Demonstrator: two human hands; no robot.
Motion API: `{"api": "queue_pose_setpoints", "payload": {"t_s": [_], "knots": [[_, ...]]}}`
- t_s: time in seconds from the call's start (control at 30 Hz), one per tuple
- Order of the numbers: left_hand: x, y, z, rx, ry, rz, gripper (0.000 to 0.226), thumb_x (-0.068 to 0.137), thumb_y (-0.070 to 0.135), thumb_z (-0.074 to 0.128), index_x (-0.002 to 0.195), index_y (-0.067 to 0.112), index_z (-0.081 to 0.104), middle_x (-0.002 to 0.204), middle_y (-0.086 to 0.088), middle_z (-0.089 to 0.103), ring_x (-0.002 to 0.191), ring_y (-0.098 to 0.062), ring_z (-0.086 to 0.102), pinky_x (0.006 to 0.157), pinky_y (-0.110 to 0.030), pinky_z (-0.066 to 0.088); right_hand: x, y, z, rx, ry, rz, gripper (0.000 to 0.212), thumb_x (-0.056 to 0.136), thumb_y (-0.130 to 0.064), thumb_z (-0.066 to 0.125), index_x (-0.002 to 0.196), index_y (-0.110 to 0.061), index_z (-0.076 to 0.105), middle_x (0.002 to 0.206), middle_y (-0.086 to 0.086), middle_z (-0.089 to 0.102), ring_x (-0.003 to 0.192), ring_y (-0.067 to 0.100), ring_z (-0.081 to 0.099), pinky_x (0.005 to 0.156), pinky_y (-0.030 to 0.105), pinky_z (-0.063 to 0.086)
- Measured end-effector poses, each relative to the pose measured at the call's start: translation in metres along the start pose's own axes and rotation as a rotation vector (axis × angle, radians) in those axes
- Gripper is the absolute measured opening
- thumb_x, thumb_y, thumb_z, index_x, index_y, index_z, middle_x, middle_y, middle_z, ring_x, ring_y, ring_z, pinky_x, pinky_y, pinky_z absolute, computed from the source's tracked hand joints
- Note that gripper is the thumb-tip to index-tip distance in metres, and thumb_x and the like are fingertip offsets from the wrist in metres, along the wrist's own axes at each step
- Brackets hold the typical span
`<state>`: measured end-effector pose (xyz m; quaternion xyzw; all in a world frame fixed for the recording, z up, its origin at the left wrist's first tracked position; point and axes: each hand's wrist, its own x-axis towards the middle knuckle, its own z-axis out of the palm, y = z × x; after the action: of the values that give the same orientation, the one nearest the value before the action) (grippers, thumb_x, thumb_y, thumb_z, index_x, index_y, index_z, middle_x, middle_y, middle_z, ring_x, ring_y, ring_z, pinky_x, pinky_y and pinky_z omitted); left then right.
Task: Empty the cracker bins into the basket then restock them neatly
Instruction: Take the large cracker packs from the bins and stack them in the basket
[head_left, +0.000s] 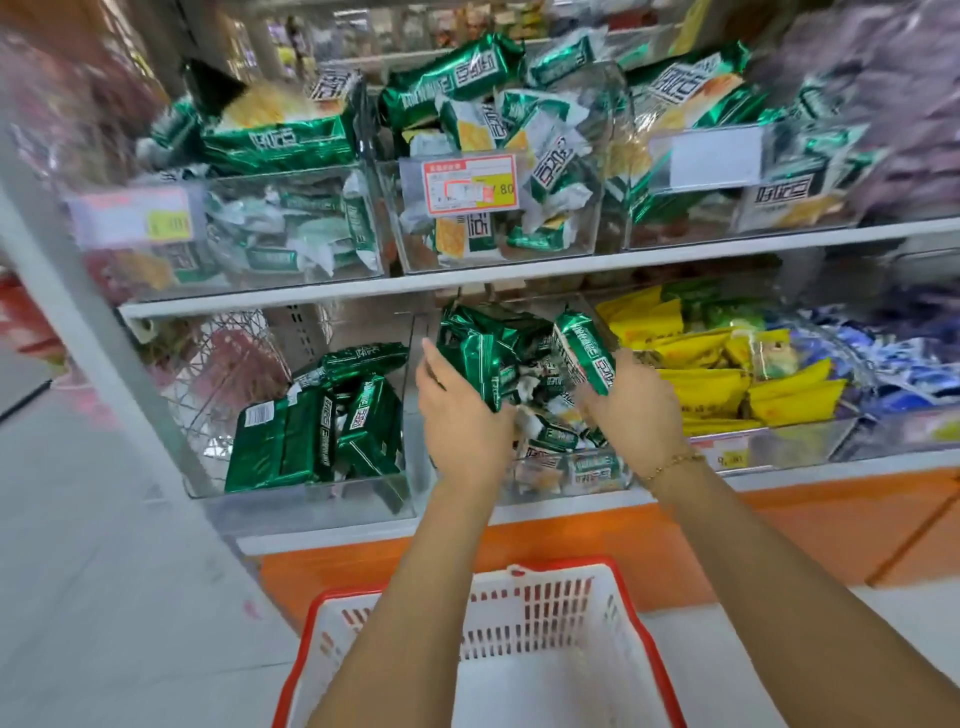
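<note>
Gripping green cracker packs (511, 358) between left hand (460, 415) and right hand (636, 410), both curled round them, long axes roughly upright

The packs (483, 353) in the middle lower bin (571, 483) are glossy green foil, crinkled, with bright reflections. The bin is clear, smooth plastic. Right of this bin, the yellow packs (701, 387) look like glossy plastic film. Below it, the basket (545, 613) is matt white plastic with a smooth red rim. Above it, the price tag (470, 184) is paper behind clear plastic.
</note>
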<state>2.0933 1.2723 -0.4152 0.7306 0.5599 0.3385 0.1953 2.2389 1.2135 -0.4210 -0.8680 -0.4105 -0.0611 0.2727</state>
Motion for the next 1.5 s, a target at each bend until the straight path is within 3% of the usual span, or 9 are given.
{"api": "queue_pose_setpoints", "payload": {"t_s": [0.17,0.3,0.43,0.53,0.7,0.87,1.1,1.3,1.5], "knots": [[0.015,-0.007,-0.027,-0.047,0.018,-0.09,0.046,0.086,0.033,0.068,0.117,0.003,0.051,0.104,-0.014,0.063,0.093,-0.032,0.062,0.069,-0.036,0.05,0.012,0.001,-0.028,0.104,-0.018,0.1,0.031,0.092,-0.033,0.061,0.102,-0.004,0.06,0.099,0.015,0.068,0.085,0.033,0.064,0.055,0.029,0.039],[0.014,-0.025,-0.067,-0.42,0.071,-0.245,0.026,0.08,0.022,0.073,0.091,0.004,0.059,0.072,-0.002,0.057,0.064,-0.021,0.056,0.049,-0.024,0.04,-0.006,-0.01,-0.057,0.247,0.039,0.076,0.03,0.09,-0.035,0.062,0.1,-0.006,0.062,0.095,0.012,0.068,0.083,0.031,0.063,0.054,0.029,0.04],[-0.007,-0.053,-0.102,-0.76,-0.046,-0.343,0.061,0.07,0.034,0.077,0.12,0.006,0.057,0.115,-0.01,0.063,0.103,-0.028,0.058,0.085,-0.04,0.049,-0.038,-0.002,-0.093,0.359,-0.075,0.053,0.033,0.09,-0.038,0.063,0.094,-0.006,0.064,0.066,0.003,0.052,0.056,0.016,0.046,0.043,0.027,0.025],[-0.035,-0.082,-0.114,-0.962,-0.209,-0.423,0.107,0.043,0.042,0.083,0.139,0.012,0.046,0.137,-0.006,0.051,0.124,-0.031,0.047,0.097,-0.051,0.043,-0.061,0.013,-0.115,0.581,-0.25,0.073,0.035,0.087,-0.034,0.069,0.104,-0.004,0.065,0.086,0.004,0.062,0.074,0.018,0.056,0.06,0.028,0.04],[-0.086,-0.117,-0.112,-1.036,-0.47,-0.531,0.037,0.075,0.022,0.072,0.107,0.005,0.067,0.107,-0.017,0.068,0.089,-0.03,0.066,0.065,-0.037,0.057,-0.08,0.026,-0.128,0.685,-0.753,0.021,0.028,0.088,-0.024,0.067,0.107,-0.003,0.068,0.099,0.017,0.071,0.078,0.019,0.066,0.071,0.032,0.054],[-0.122,-0.133,-0.095,-0.99,-0.646,-0.521,0.053,0.073,0.024,0.072,0.116,-0.004,0.062,0.106,-0.021,0.069,0.092,-0.032,0.067,0.078,-0.04,0.056,-0.086,0.024,-0.092,0.586,-1.086,-0.083,0.062,0.062,-0.045,0.083,0.113,-0.011,0.07,0.124,0.019,0.063,0.112,0.033,0.058,0.095,0.042,0.045],[-0.152,-0.161,-0.076,-1.09,-0.705,-0.605,0.029,0.093,0.025,0.049,0.1,0.002,0.064,0.075,-0.013,0.073,0.067,-0.021,0.071,0.056,-0.028,0.055,-0.102,-0.017,-0.017,0.547,-1.037,0.016,0.071,0.067,-0.041,0.082,0.12,0.001,0.062,0.103,0.012,0.067,0.082,0.009,0.066,0.077,0.024,0.056],[-0.15,-0.186,-0.063,-1.221,-0.594,-0.682,0.049,0.099,0.022,0.041,0.065,0.019,0.077,0.075,-0.006,0.074,0.064,-0.018,0.071,0.055,-0.029,0.058,-0.131,-0.032,0.028,0.605,-0.975,0.118,0.064,0.071,-0.058,0.074,0.104,-0.006,0.057,0.1,-0.005,0.061,0.098,0.016,0.058,0.086,0.025,0.044],[-0.141,-0.204,-0.058,-1.197,-0.643,-0.725,0.036,0.091,0.035,0.046,0.107,0.009,0.065,0.095,-0.012,0.074,0.078,-0.022,0.073,0.056,-0.028,0.057,-0.162,-0.007,0.07,1.047,-1.361,0.523,0.048,0.085,-0.045,0.056,0.122,-0.017,0.058,0.116,0.008,0.07,0.106,0.024,0.065,0.086,0.046,0.056]]}}
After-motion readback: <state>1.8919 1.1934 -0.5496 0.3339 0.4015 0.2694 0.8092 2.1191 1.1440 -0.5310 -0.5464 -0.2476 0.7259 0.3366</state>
